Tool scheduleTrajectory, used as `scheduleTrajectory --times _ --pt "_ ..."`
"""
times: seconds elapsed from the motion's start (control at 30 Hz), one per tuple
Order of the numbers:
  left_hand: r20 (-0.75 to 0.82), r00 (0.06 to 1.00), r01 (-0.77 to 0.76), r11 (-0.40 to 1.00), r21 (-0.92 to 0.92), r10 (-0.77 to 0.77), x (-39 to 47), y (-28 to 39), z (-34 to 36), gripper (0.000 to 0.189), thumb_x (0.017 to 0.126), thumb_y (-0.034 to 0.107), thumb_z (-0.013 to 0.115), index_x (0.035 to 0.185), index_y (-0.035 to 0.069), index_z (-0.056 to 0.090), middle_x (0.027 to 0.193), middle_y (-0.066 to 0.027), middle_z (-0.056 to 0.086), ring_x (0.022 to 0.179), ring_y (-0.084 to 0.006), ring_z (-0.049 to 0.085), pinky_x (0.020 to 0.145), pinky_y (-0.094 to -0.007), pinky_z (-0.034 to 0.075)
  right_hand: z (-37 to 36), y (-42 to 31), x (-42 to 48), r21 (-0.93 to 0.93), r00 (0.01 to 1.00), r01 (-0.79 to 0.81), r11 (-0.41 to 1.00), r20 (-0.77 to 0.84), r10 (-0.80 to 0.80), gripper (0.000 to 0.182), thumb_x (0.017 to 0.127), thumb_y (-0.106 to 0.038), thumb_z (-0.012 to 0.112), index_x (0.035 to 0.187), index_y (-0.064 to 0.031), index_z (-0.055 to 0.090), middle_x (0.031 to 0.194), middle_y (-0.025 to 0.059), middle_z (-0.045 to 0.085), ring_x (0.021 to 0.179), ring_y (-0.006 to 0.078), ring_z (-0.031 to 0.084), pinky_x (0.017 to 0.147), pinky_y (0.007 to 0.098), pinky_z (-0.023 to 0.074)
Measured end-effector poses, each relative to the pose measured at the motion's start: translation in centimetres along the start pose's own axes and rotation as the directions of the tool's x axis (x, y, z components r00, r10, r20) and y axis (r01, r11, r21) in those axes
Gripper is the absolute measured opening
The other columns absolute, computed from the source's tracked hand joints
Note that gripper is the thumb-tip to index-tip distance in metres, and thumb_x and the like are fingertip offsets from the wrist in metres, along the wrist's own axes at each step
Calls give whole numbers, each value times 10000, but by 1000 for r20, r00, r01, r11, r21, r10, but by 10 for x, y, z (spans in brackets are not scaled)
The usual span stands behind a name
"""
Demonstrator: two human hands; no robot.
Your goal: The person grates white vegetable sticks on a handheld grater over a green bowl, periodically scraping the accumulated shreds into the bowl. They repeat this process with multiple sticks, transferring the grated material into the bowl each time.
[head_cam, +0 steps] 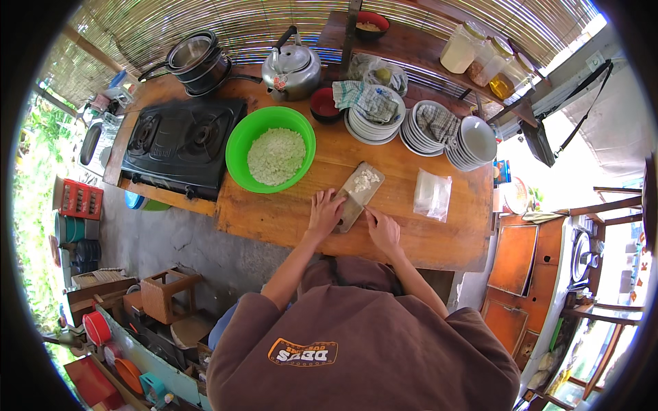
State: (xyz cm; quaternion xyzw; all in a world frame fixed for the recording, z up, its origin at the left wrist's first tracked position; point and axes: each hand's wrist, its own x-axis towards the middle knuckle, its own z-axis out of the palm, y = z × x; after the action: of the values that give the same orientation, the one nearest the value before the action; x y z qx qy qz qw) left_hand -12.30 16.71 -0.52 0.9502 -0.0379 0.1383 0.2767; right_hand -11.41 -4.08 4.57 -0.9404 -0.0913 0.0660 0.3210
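A small wooden cutting board [367, 180] lies aslant on the wooden table, with chopped white pieces [366, 181] gathered at its far end. My left hand [325, 213] rests at the board's left edge, its thumb side over the wood; whether something lies under the fingertips is hidden. My right hand [384, 231] is closed around a knife, whose thin blade [355, 199] reaches across the board towards my left hand. Most of the handle is covered by my fingers. Left of the board stands a bright green basin [236, 164] holding a heap of chopped white food [276, 154].
To the right lie clear plastic bags [432, 195]. Stacked white bowls [378, 126] with cloths, a red-and-black bowl [324, 105] and a metal kettle [292, 72] line the back. A black gas stove [180, 144] stands left, with dark pots [200, 67] behind it.
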Motion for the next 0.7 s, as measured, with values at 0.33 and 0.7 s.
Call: scheduleTrajectory --times 0.33,0.7 --pt "-16 1000 1 999 -46 -2 -4 -5 0 230 892 118 637 1096 156 736 1287 -108 583 1168 -344 506 1021 -488 398 5 -4 -9 -89 999 28 996 -31 -31 272 1022 -325 572 1212 -221 737 988 153 751 882 368 712 755 477 558" --pt "5 1000 -3 999 -42 3 -11 -8 -6 239 902 120 628 1111 167 735 1315 -96 578 1224 -340 492 1044 -499 382 12 -10 -13 -21 998 43 999 -52 -44 268 1019 -313 583 1210 -207 739 1040 151 747 917 375 709 770 471 554"
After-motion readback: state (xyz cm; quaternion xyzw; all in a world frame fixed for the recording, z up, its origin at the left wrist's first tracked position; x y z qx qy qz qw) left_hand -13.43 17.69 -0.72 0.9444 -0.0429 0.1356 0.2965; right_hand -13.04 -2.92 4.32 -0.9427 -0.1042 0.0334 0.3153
